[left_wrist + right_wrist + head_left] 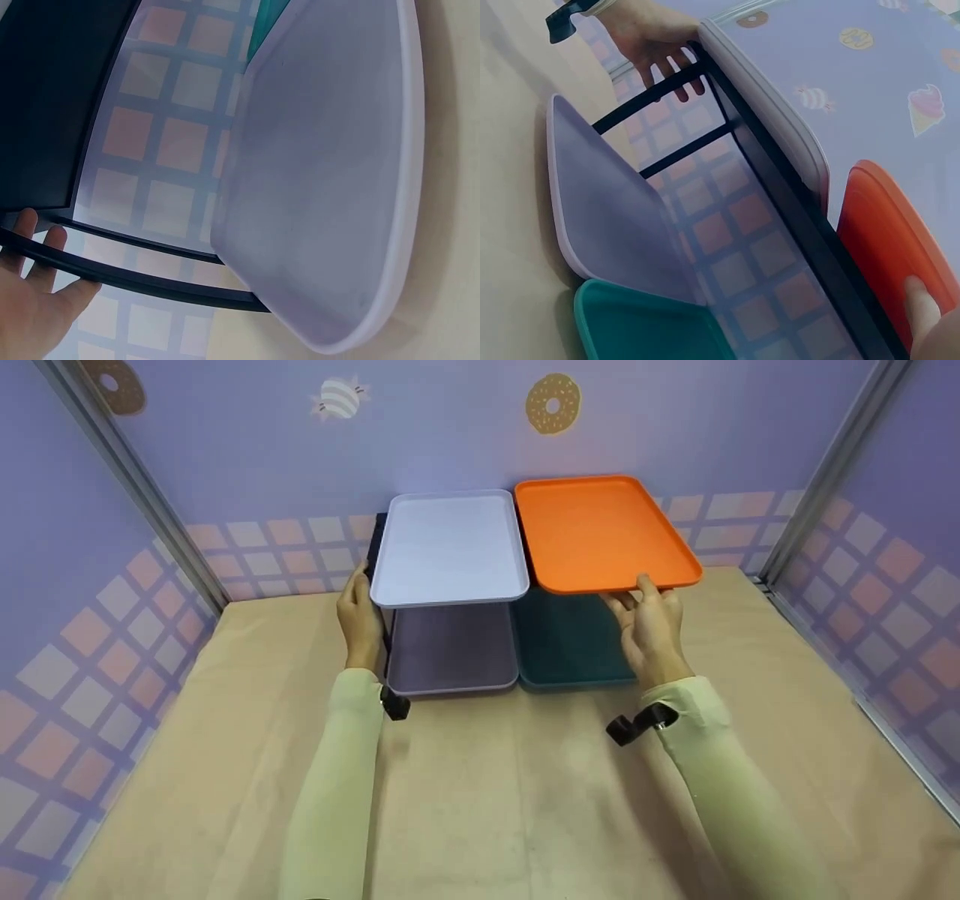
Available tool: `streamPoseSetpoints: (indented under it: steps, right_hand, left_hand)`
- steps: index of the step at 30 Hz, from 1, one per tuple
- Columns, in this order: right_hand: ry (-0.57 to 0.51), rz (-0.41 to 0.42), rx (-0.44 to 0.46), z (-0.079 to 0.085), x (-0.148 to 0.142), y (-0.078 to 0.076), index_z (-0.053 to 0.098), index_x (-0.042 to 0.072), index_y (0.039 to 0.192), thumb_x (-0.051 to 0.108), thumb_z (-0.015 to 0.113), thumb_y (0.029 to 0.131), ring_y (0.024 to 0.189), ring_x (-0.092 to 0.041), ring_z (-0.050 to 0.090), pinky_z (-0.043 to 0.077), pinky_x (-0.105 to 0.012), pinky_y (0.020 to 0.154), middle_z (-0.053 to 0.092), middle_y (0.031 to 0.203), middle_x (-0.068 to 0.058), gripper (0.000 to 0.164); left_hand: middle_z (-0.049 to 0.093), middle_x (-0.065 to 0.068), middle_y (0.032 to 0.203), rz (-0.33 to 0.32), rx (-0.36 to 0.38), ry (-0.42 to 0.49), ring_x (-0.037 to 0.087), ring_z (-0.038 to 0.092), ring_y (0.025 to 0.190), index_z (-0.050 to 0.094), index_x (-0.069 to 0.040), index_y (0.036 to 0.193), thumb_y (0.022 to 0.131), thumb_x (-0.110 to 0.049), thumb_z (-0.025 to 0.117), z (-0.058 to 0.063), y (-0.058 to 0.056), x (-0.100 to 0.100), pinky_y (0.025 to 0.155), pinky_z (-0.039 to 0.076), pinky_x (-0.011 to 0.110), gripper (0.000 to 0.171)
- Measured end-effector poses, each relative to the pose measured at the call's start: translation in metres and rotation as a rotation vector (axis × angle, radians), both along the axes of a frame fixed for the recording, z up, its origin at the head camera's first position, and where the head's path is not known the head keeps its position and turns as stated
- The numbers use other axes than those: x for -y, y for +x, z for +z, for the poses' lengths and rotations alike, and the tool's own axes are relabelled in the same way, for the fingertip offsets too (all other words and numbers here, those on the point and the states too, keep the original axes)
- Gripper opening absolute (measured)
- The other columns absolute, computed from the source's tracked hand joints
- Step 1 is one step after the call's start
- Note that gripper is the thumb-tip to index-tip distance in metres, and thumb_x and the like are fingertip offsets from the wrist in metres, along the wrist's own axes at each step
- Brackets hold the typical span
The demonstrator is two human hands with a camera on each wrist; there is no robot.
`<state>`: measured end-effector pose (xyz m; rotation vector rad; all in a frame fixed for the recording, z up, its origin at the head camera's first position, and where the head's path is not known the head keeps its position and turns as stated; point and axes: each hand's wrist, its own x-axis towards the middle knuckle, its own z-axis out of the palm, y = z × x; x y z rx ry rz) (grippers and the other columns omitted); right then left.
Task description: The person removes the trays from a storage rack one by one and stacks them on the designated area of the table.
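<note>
My right hand (651, 630) pinches the front edge of an orange tray (604, 532), thumb on top and fingers beneath. That tray lies at the black rack's right upper side; whether it rests fully on the rack, I cannot tell. A white tray (450, 547) sits beside it, on the upper left. My left hand (360, 622) touches the left side of the black rack (780, 202), its fingers fairly straight and spread across the side bar. Lower down are a grey-purple tray (454, 652) and a dark green tray (574, 641), side by side.
A beige-covered table (465, 802) spreads in front of the rack. Patterned purple walls (262, 450) enclose it behind and at both sides, with metal posts (832, 472) at the corners. Black wrist cameras (637, 724) are strapped over the sleeves.
</note>
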<state>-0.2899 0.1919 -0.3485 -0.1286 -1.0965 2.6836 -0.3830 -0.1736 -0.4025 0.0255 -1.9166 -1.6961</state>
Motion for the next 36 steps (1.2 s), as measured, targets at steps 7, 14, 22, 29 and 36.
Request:
streamPoseSetpoints:
  steps: [7, 14, 22, 29, 36]
  right_hand:
    - [0.039, 0.009, -0.009, 0.001, -0.004, 0.001, 0.026, 0.011, 0.156, 0.016, 0.037, 0.111, 0.127, -0.030, 0.051, 0.045, -0.042, 0.111, 0.043, 0.140, -0.010, 0.046]
    - [0.055, 0.019, -0.017, 0.002, -0.007, 0.005, 0.028, 0.010, 0.155, 0.019, 0.038, 0.111, 0.129, -0.031, 0.053, 0.047, -0.042, 0.109, 0.044, 0.140, -0.010, 0.045]
    - [0.076, 0.035, -0.071, 0.001, -0.011, 0.009, 0.029, 0.008, 0.155, 0.020, 0.037, 0.111, 0.120, -0.029, 0.058, 0.053, -0.040, 0.101, 0.045, 0.138, -0.010, 0.045]
    - [0.091, 0.038, -0.077, 0.000, -0.014, 0.010, 0.031, 0.006, 0.151, 0.021, 0.037, 0.112, 0.112, -0.026, 0.061, 0.056, -0.036, 0.095, 0.047, 0.132, -0.011, 0.043]
    - [0.134, 0.024, -0.086, -0.003, -0.019, 0.011, 0.032, 0.006, 0.151, 0.022, 0.036, 0.112, 0.108, -0.025, 0.064, 0.057, -0.037, 0.094, 0.050, 0.131, -0.012, 0.043]
  left_hand:
    - [0.051, 0.014, 0.154, -0.018, 0.004, -0.001, 0.026, 0.040, 0.148, 0.055, -0.004, 0.147, 0.112, -0.026, 0.038, -0.001, 0.000, 0.001, 0.120, 0.030, 0.029, 0.045]
    - [0.050, 0.014, 0.154, -0.033, 0.000, 0.009, 0.025, 0.039, 0.148, 0.055, -0.005, 0.148, 0.112, -0.024, 0.038, 0.000, 0.001, 0.001, 0.120, 0.029, 0.030, 0.044]
    - [0.051, 0.015, 0.153, -0.019, -0.003, -0.001, 0.026, 0.039, 0.148, 0.055, -0.003, 0.147, 0.111, -0.023, 0.038, 0.000, 0.002, 0.000, 0.120, 0.030, 0.029, 0.045]
    - [0.052, 0.014, 0.152, -0.010, -0.002, 0.000, 0.025, 0.040, 0.148, 0.057, -0.004, 0.146, 0.111, -0.024, 0.038, 0.001, 0.002, 0.001, 0.120, 0.031, 0.031, 0.044]
    - [0.052, 0.015, 0.152, -0.012, -0.001, 0.003, 0.025, 0.040, 0.148, 0.057, -0.004, 0.146, 0.111, -0.024, 0.039, 0.000, 0.002, 0.001, 0.120, 0.030, 0.030, 0.044]
